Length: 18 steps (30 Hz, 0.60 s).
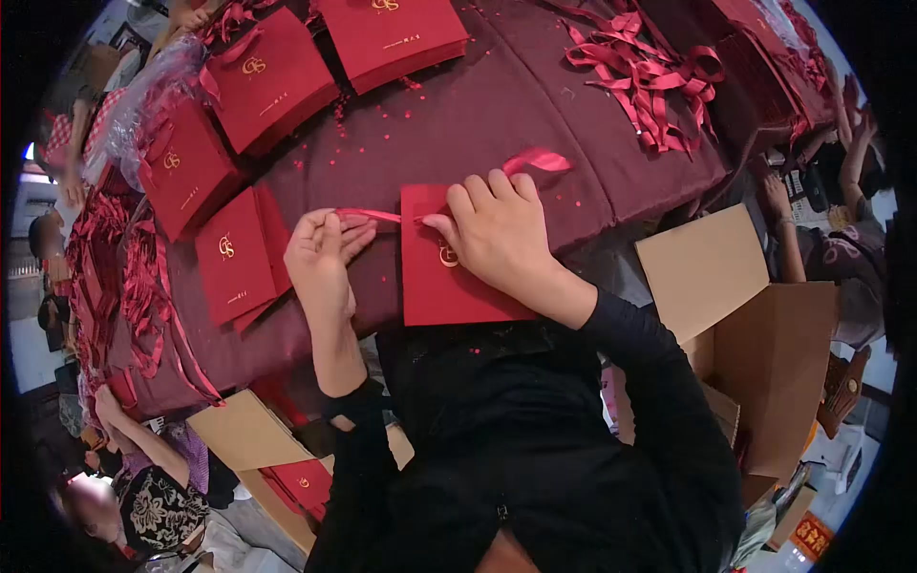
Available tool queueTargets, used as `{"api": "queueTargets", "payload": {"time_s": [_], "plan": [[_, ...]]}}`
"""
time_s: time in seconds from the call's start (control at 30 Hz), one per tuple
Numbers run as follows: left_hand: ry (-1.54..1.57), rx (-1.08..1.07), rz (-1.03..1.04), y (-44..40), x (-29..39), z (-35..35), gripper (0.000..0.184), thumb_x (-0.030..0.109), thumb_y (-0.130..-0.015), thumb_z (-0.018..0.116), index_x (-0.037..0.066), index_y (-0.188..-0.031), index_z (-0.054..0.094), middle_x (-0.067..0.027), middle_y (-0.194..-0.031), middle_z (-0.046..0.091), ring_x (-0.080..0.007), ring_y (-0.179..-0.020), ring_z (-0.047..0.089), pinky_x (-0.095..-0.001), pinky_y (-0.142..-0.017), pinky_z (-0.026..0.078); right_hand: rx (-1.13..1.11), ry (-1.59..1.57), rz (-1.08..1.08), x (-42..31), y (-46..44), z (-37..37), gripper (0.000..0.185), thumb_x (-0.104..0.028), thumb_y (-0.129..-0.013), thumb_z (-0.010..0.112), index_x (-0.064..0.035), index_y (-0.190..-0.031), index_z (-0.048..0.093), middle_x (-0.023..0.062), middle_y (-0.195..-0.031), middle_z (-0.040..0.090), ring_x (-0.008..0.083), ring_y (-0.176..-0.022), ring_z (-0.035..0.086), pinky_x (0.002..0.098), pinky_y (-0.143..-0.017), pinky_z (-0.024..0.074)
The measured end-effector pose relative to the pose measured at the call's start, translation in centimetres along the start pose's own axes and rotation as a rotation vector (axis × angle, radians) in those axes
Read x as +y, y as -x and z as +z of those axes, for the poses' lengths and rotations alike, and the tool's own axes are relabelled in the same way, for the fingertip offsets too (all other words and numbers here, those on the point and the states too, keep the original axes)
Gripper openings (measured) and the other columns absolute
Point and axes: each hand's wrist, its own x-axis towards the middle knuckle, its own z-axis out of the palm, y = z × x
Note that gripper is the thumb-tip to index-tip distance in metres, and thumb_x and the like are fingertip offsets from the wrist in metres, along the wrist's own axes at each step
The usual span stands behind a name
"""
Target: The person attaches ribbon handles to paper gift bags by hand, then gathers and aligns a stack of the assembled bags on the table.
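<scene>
A flat red paper gift bag (425,291) with a gold monogram lies at the table's front edge, right before my body. My left hand (325,244), left of the bag, pinches one end of a shiny red ribbon (380,216) between thumb and fingertips, its other fingers loosely bent. That ribbon runs taut to the bag's upper part and passes under my right hand (501,224). Bent fingers of my right hand press on the bag, with the thumb beside the ribbon. A loose ribbon tail (540,160) shows beyond its knuckles. What lies beneath this hand is hidden.
Stacks of similar red bags (272,81) line the far left of the dark red tablecloth (458,115). Loose ribbons (645,81) lie in a heap at the back right. Open cardboard boxes (778,372) stand on both sides of me. Other people's arms (143,439) reach in around the table.
</scene>
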Motion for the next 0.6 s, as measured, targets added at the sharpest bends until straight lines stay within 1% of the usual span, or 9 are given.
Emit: {"api": "queueTargets", "payload": {"time_s": [0.1,0.13,0.27,0.33,0.37,0.43,0.5,0.57,0.6], "plan": [[-0.183,-0.043,-0.09,1.1,1.3,0.4,0.018,0.008,-0.1,0.048,-0.007,-0.107,0.054,-0.018,-0.091,0.066,-0.0234,-0.075,0.069,-0.0303,-0.067,0.059,0.021,0.02,0.003,0.1,-0.4,0.2,0.029,-0.035,-0.084,0.066,-0.0087,-0.078,0.056,0.0061,-0.073,0.051,0.0238,-0.073,0.051,0.0375,-0.07,0.0364],[-0.227,-0.022,-0.019,1.0,0.9,0.2,0.019,0.008,-0.1,0.048,-0.007,-0.11,0.054,-0.0181,-0.092,0.066,-0.0218,-0.073,0.069,-0.0287,-0.064,0.058,0.033,0.02,0.01,0.0,-0.5,0.3,0.028,-0.034,-0.083,0.068,-0.0098,-0.075,0.056,0.0053,-0.072,0.05,0.0233,-0.071,0.05,0.0375,-0.069,0.0357],[-0.25,0.01,0.012,0.8,0.6,0.1,0.021,0.008,-0.099,0.05,-0.008,-0.112,0.055,-0.016,-0.09,0.066,-0.0196,-0.07,0.068,-0.0281,-0.064,0.058,0.071,-0.003,-0.017,0.3,-0.2,0.5,0.027,-0.03,-0.082,0.069,-0.0097,-0.072,0.056,0.005,-0.07,0.05,0.0235,-0.072,0.051,0.0378,-0.069,0.0359],[-0.424,0.005,0.009,0.8,1.1,0.4,0.023,0.009,-0.099,0.052,-0.006,-0.116,0.055,-0.015,-0.1,0.065,-0.0147,-0.068,0.063,-0.0274,-0.059,0.054,0.082,-0.023,-0.045,0.4,0.0,0.5,0.026,-0.028,-0.081,0.07,-0.0098,-0.069,0.055,0.0049,-0.069,0.05,0.0237,-0.072,0.051,0.0386,-0.069,0.0359],[-0.424,0.004,0.011,1.0,1.6,0.6,0.023,0.009,-0.099,0.052,-0.006,-0.116,0.055,-0.015,-0.1,0.065,-0.0147,-0.068,0.063,-0.0274,-0.059,0.054,0.084,-0.022,-0.044,0.4,0.0,0.5,0.026,-0.028,-0.081,0.07,-0.0098,-0.069,0.055,0.0049,-0.069,0.05,0.0237,-0.072,0.051,0.0386,-0.069,0.0359],[-0.755,0.195,0.47,2.4,3.0,1.8,0.024,0.008,-0.098,0.052,-0.004,-0.119,0.055,-0.0134,-0.109,0.061,-0.0098,-0.067,0.056,-0.0258,-0.056,0.047,0.078,-0.027,-0.035,0.4,-0.1,0.6,0.026,-0.027,-0.081,0.07,-0.0098,-0.069,0.055,0.005,-0.07,0.05,0.0239,-0.072,0.051,0.0395,-0.07,0.0364],[-0.041,-0.04,0.401,6.5,7.5,3.6,0.023,0.009,-0.095,0.056,-0.001,-0.116,0.056,-0.014,-0.113,0.057,-0.0082,-0.067,0.05,-0.0258,-0.055,0.042,0.09,-0.021,-0.034,0.4,-0.2,0.4,0.026,-0.027,-0.081,0.07,-0.0098,-0.069,0.055,0.0051,-0.069,0.05,0.024,-0.072,0.051,0.0397,-0.071,0.0367],[0.469,-0.287,0.456,10.8,11.5,5.0,0.022,0.013,-0.096,0.047,0.002,-0.112,0.058,-0.0152,-0.104,0.06,-0.0179,-0.063,0.051,-0.0272,-0.059,0.042,0.071,-0.019,-0.037,0.1,-0.4,0.3,0.025,-0.027,-0.081,0.069,-0.0085,-0.07,0.057,0.0076,-0.069,0.052,0.0262,-0.073,0.052,0.0408,-0.072,0.038],[0.465,-0.253,0.469,10.8,10.9,4.1,0.022,0.013,-0.096,0.047,0.002,-0.112,0.058,-0.0152,-0.104,0.06,-0.0179,-0.063,0.051,-0.0272,-0.059,0.042,0.086,-0.014,-0.046,0.1,-0.4,0.3,0.025,-0.027,-0.081,0.07,-0.0086,-0.07,0.057,0.0074,-0.069,0.052,0.0262,-0.074,0.052,0.0411,-0.072,0.0381]]}}
